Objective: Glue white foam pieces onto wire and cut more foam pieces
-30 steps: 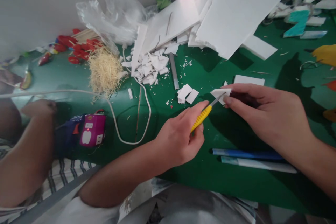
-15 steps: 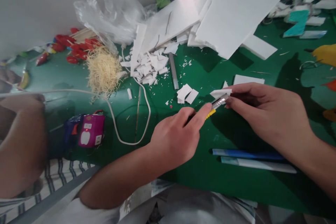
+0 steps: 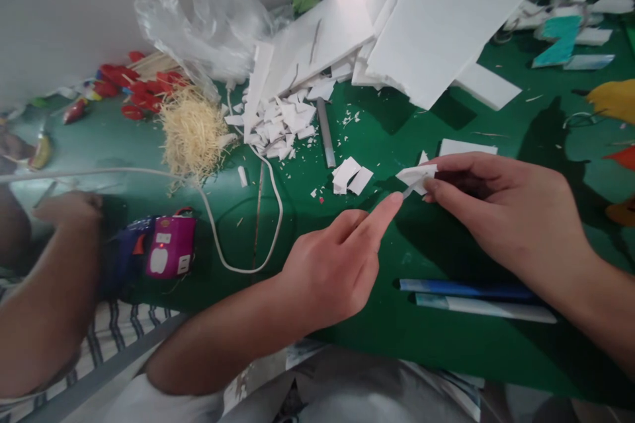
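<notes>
My left hand (image 3: 337,258) is closed around a utility knife (image 3: 409,190), its index finger stretched along the tool toward the blade. The blade meets a small white foam piece (image 3: 417,174), which my right hand (image 3: 506,205) pinches between thumb and fingertips above the table. The knife's handle is mostly hidden in the left hand. Behind the right fingers lies a flat white foam block (image 3: 469,147). A few cut white pieces (image 3: 351,176) rest on the green table (image 3: 357,357) just beyond my left hand.
White foam boards (image 3: 441,20) are stacked at the back, beside a heap of scraps (image 3: 285,122). A white cable (image 3: 280,211) loops left of my hands, near a pink box (image 3: 171,248). Two painted strips (image 3: 486,307) lie in front. Another person's arm (image 3: 54,291) is at the left.
The knife has turned in my left hand, so its yellow part no longer shows and the blade lies against the foam piece. At the left, the other person's hand has come into view.
</notes>
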Tool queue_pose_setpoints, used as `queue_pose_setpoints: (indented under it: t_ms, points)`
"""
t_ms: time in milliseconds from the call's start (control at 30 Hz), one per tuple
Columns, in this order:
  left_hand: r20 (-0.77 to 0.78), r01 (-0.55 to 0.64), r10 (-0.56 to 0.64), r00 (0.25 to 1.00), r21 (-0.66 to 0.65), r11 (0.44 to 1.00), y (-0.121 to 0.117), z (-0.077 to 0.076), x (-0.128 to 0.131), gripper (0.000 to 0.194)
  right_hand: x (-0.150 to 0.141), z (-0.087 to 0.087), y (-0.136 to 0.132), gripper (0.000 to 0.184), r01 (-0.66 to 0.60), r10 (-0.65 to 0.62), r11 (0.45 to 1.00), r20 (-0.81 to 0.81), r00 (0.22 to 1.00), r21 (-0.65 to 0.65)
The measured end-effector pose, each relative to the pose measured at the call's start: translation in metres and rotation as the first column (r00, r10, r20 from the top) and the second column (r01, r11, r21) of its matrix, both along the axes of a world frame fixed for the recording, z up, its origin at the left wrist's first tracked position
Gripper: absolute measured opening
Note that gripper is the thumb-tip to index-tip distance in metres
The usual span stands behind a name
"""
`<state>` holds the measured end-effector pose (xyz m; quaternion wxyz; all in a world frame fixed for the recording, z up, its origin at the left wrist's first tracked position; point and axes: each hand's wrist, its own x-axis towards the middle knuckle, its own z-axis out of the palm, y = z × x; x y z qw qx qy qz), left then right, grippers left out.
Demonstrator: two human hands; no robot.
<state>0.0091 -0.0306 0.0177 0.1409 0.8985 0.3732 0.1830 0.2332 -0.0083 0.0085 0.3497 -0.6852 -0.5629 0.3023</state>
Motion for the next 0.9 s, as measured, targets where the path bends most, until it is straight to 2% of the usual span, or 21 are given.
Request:
queue_pose_setpoints:
  t_ms: [233, 600, 900]
  points:
    - [-0.008, 0.019, -0.019, 1.000, 0.032, 0.999, -0.0003, -0.0021, -0.0004, 0.042, 0.0017, -0.0045, 0.0023, 0.014, 0.044, -0.045, 0.999, -0.053, 0.998, -0.018]
    - [-0.035, 0.013, -0.010, 0.999, 0.084, 0.996, -0.0021, -0.0026, -0.0017, 0.042, 0.0017, 0.0003, 0.0021, 0.015, 0.017, -0.021, 0.999, -0.106, 0.994, -0.038]
    - [-0.080, 0.022, -0.019, 0.997, 0.042, 0.999, -0.0007, -0.0063, -0.0019, 0.044, -0.0009, 0.0027, 0.0029, 0.010, -0.010, 0.000, 0.997, -0.139, 0.990, -0.075]
